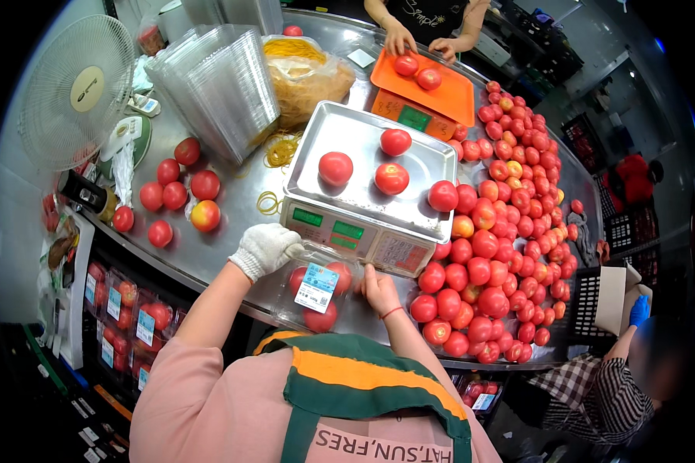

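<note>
A clear plastic box of tomatoes with a blue and white label lies at the table's near edge, in front of the scale. My left hand, in a white knitted glove, has its fingers curled closed at the box's far left corner. On the other side, my bare right hand grips the box's right edge, its fingertips close to the scale's front; some of its fingers are hidden. The silver weighing scale carries several tomatoes on its metal tray, one at the right corner.
A big heap of tomatoes covers the table's right side. At left are loose tomatoes, stacked clear plastic boxes, rubber bands and a fan. Across the table, a person's hands work at an orange scale.
</note>
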A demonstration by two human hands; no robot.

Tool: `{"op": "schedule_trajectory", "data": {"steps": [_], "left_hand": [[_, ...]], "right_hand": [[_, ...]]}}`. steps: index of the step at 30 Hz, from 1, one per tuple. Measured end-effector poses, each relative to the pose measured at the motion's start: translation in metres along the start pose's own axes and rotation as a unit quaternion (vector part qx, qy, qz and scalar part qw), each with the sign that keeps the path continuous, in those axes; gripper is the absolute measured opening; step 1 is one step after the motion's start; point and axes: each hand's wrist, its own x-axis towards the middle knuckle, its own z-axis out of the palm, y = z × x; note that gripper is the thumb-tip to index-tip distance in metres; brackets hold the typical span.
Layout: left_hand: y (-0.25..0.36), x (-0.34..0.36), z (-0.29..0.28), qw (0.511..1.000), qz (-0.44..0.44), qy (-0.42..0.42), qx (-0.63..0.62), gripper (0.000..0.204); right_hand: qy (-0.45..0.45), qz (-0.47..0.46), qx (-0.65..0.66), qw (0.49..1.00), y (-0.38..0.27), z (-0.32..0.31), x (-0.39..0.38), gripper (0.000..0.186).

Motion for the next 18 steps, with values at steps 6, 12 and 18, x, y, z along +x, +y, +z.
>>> {"op": "schedule_trajectory", "data": {"steps": [6, 12, 18], "left_hand": [[-0.010, -0.009, 0.008, 0.997, 0.061, 0.057, -0.002, 0.027], [-0.013, -0.001, 0.005, 0.996, 0.053, -0.068, 0.028, 0.027], [0.030, -0.040, 0.007, 0.979, -0.116, -0.094, -0.141, 0.035]], "right_hand": [[0.004, -0.073, -0.066, 0.995, 0.004, 0.015, -0.018, 0.051], [0.030, -0.040, -0.082, 0.995, -0.006, 0.007, -0.003, 0.051], [-0.061, 0.081, 0.099, 0.990, 0.019, 0.016, -0.021, 0.056]]}}
